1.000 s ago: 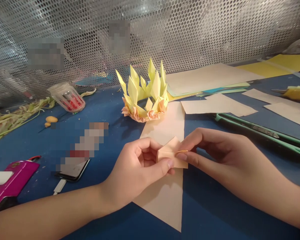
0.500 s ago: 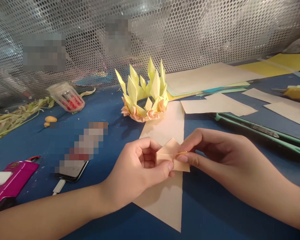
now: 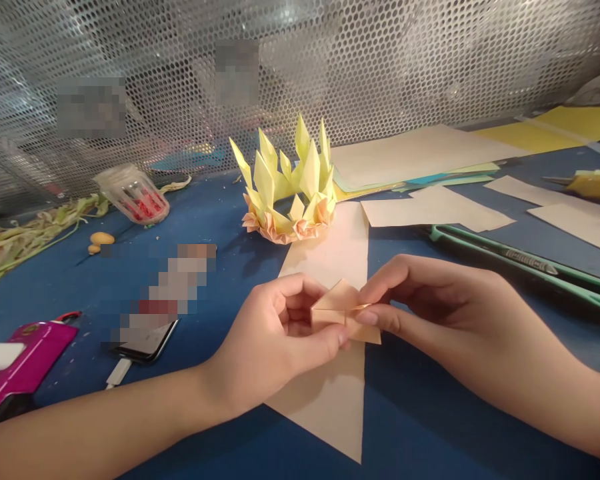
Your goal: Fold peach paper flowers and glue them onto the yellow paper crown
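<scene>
A small folded piece of peach paper (image 3: 330, 315) is held just above the table (image 3: 415, 427), over a pale paper strip (image 3: 323, 407). The left hand (image 3: 280, 340) clamps its left side between thumb and curled fingers; the right hand (image 3: 430, 307) pinches a fold at its right side, thumb against forefinger. The strip points toward the table's near edge, and at its far end stands a yellow paper crown (image 3: 265, 179) with peach folds around its base. Right of the crown lie a pale cut piece (image 3: 430, 210) and, along the table's far edge, larger sheets (image 3: 405, 157). A green-rimmed black tool (image 3: 530, 267) lies toward the right edge. Toward the left edge are a phone (image 3: 150, 343), a magenta device (image 3: 37, 353) and, farther back, a tilted clear jar (image 3: 135, 193) holding red bits. Behind the far edge rises a perforated metal panel (image 3: 380, 67).
</scene>
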Tool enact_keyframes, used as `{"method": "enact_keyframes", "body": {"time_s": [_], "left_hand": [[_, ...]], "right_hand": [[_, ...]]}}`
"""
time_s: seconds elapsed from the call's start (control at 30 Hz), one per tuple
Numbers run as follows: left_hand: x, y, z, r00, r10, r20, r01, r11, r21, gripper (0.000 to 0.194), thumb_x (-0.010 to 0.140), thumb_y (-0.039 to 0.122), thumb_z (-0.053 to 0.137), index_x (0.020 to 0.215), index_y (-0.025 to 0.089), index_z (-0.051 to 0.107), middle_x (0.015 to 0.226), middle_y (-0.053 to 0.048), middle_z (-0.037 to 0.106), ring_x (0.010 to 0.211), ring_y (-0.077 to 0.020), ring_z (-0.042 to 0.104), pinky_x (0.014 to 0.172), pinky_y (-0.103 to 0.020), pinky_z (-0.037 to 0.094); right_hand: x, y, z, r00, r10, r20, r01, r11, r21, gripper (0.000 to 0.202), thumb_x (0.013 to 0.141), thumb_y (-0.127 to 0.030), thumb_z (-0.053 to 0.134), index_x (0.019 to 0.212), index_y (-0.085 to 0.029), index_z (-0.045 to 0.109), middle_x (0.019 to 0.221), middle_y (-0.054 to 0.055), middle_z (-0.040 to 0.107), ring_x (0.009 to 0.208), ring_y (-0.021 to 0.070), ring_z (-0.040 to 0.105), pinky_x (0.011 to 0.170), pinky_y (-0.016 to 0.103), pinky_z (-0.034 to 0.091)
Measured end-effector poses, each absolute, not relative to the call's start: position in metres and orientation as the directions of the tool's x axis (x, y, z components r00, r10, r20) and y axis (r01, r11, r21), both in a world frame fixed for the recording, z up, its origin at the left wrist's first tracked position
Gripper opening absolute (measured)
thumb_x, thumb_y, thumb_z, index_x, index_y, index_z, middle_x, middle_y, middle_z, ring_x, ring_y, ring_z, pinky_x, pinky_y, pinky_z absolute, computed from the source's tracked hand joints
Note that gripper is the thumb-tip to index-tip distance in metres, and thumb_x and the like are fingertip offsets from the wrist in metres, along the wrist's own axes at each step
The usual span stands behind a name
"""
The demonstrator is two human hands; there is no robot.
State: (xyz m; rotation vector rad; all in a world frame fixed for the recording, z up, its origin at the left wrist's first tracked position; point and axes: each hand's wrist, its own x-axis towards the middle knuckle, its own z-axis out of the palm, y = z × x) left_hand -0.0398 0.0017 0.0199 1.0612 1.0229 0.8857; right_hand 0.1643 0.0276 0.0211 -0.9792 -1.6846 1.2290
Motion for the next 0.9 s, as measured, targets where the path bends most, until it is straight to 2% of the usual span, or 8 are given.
{"method": "enact_keyframes", "body": {"time_s": [0.23, 0.43, 0.6, 0.7, 0.8, 0.9], "left_hand": [[-0.0402, 0.0010, 0.0204, 0.290, 0.931, -0.220, -0.154, 0.273, 0.950, 0.029, 0.072, -0.005, 0.089, 0.086, 0.018, 0.076, 0.077, 0.008, 0.079, 0.072, -0.0058, 0.076, 0.073, -0.012, 0.058], [-0.0402, 0.0023, 0.0231, 0.316, 0.923, -0.219, -0.195, 0.289, 0.938, 0.027, 0.074, -0.006, 0.086, 0.084, 0.017, 0.076, 0.073, 0.007, 0.079, 0.070, -0.0050, 0.074, 0.067, -0.011, 0.056], [-0.0408, 0.0031, 0.0236, 0.295, 0.927, -0.230, -0.166, 0.287, 0.943, 0.028, 0.071, -0.006, 0.086, 0.081, 0.017, 0.072, 0.071, 0.007, 0.077, 0.067, -0.0059, 0.073, 0.065, -0.012, 0.054], [-0.0414, 0.0031, 0.0212, 0.275, 0.940, -0.204, -0.132, 0.247, 0.960, 0.026, 0.072, 0.000, 0.086, 0.082, 0.018, 0.070, 0.070, 0.007, 0.073, 0.065, -0.0069, 0.070, 0.061, -0.013, 0.052], [-0.0429, 0.0029, 0.0185, 0.264, 0.948, -0.175, -0.126, 0.214, 0.969, 0.022, 0.076, 0.007, 0.087, 0.086, 0.019, 0.072, 0.076, 0.006, 0.074, 0.069, -0.0077, 0.069, 0.066, -0.015, 0.054], [-0.0445, 0.0021, 0.0177, 0.252, 0.950, -0.184, -0.140, 0.223, 0.965, 0.033, 0.068, 0.003, 0.092, 0.091, 0.021, 0.075, 0.080, 0.007, 0.075, 0.072, -0.0087, 0.070, 0.066, -0.014, 0.054]], "right_hand": [[0.1636, 0.0284, 0.0187, -0.363, 0.920, 0.144, -0.004, 0.153, -0.988, 0.025, 0.070, -0.040, 0.102, 0.077, -0.030, 0.080, 0.072, -0.005, 0.080, 0.068, 0.0113, 0.074, 0.062, 0.015, 0.057], [0.1628, 0.0296, 0.0201, -0.357, 0.917, 0.179, -0.070, 0.165, -0.984, 0.025, 0.068, -0.032, 0.103, 0.079, -0.032, 0.081, 0.071, -0.008, 0.078, 0.065, 0.0081, 0.072, 0.059, 0.011, 0.056], [0.1624, 0.0297, 0.0212, -0.341, 0.912, 0.230, -0.009, 0.242, -0.970, 0.022, 0.071, -0.038, 0.101, 0.076, -0.032, 0.080, 0.069, -0.005, 0.077, 0.066, 0.0146, 0.074, 0.066, 0.022, 0.063], [0.1638, 0.0288, 0.0217, -0.363, 0.900, 0.241, 0.023, 0.267, -0.963, 0.019, 0.076, -0.043, 0.098, 0.078, -0.033, 0.082, 0.071, -0.005, 0.079, 0.068, 0.0147, 0.075, 0.067, 0.022, 0.063], [0.1662, 0.0277, 0.0219, -0.389, 0.887, 0.250, 0.046, 0.290, -0.956, 0.017, 0.084, -0.050, 0.091, 0.080, -0.035, 0.083, 0.074, -0.005, 0.081, 0.069, 0.0142, 0.075, 0.068, 0.021, 0.063], [0.1677, 0.0277, 0.0220, -0.404, 0.876, 0.265, 0.091, 0.326, -0.941, 0.023, 0.085, -0.056, 0.088, 0.077, -0.035, 0.084, 0.075, -0.003, 0.082, 0.070, 0.0162, 0.076, 0.069, 0.024, 0.063]]}}
